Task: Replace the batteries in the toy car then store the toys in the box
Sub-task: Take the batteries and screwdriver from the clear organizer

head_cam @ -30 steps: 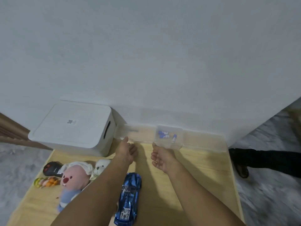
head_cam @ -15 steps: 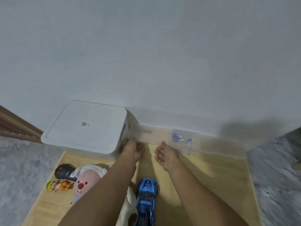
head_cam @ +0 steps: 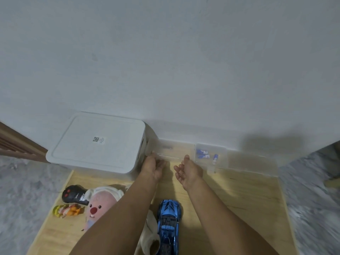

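A shiny blue toy car lies on the wooden table between my forearms, nose pointing away from me. A clear plastic tray stands against the wall, and several blue batteries lie in its middle compartment. My left hand is at the tray's front left corner with its fingers loosely curled, holding nothing. My right hand is just in front of the tray, palm turned inward and fingers apart. The white storage box with its lid on stands at the back left.
At the left lie a black remote control, a pink plush and a small colourful figurine. A white plush lies partly under my left arm. A white wall rises behind the table. Grey floor lies on both sides.
The view has swung to the right and slightly closer. Both hands have stayed at the tray's front edge, and my right hand has drawn back a little from the battery compartment.
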A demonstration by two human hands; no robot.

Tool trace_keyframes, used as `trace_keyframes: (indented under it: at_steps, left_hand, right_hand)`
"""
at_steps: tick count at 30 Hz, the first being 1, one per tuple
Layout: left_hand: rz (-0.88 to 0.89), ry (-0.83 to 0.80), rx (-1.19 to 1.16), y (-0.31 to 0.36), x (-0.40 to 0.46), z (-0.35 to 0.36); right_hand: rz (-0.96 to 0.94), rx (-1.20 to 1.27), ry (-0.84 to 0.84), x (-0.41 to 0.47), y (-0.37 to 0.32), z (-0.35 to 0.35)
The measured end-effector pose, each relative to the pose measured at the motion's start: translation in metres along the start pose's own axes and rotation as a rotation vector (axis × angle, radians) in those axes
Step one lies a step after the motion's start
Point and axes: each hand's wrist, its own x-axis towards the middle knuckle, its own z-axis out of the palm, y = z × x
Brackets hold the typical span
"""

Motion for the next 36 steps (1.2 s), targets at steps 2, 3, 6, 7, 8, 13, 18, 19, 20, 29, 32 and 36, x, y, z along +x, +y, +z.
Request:
trace_keyframes:
  at_steps: [2, 3, 6, 7, 8, 13, 18, 19, 20, 29, 32, 36]
  left_hand:
    - [-0.012, -0.012, 0.011, 0.0, -0.002, 0.0]
    - [-0.019, -0.018, 0.019, 0.001, -0.003, 0.0]
    - [-0.03, -0.023, 0.072, 0.003, -0.013, -0.001]
    - [-0.022, -0.022, 0.092, 0.003, -0.017, -0.002]
    - [-0.013, -0.02, 0.119, 0.004, -0.021, -0.003]
    - [0.021, 0.006, 0.242, 0.006, -0.042, -0.015]
    - [0.048, 0.01, 0.311, 0.004, -0.07, -0.031]
    - [0.052, 0.015, 0.309, 0.003, -0.076, -0.035]
    - [0.059, 0.03, 0.301, 0.004, -0.084, -0.039]
    - [0.233, 0.175, 0.205, 0.026, -0.119, -0.086]
    - [0.275, 0.196, 0.263, 0.032, -0.118, -0.094]
    - [0.355, 0.206, 0.495, 0.022, -0.11, -0.099]
  right_hand:
    - [0.004, 0.025, 0.008, -0.004, -0.003, 0.002]
    - [0.005, 0.035, 0.008, -0.006, -0.005, 0.002]
    - [-0.004, 0.054, -0.005, -0.012, -0.01, 0.002]
    - [-0.009, 0.055, -0.015, -0.013, -0.011, 0.001]
    - [-0.014, 0.054, -0.025, -0.015, -0.012, 0.0]
    - [-0.018, 0.026, -0.07, -0.029, -0.014, -0.008]
    - [-0.042, -0.046, -0.174, -0.046, -0.009, -0.012]
    - [-0.053, -0.067, -0.198, -0.05, -0.008, -0.012]
    - [-0.064, -0.09, -0.221, -0.054, -0.006, -0.012]
    - [-0.144, -0.287, -0.385, -0.081, 0.014, -0.001]
    - [-0.172, -0.401, -0.399, -0.078, 0.026, -0.002]
    - [-0.256, -0.644, -0.355, -0.065, 0.042, -0.015]
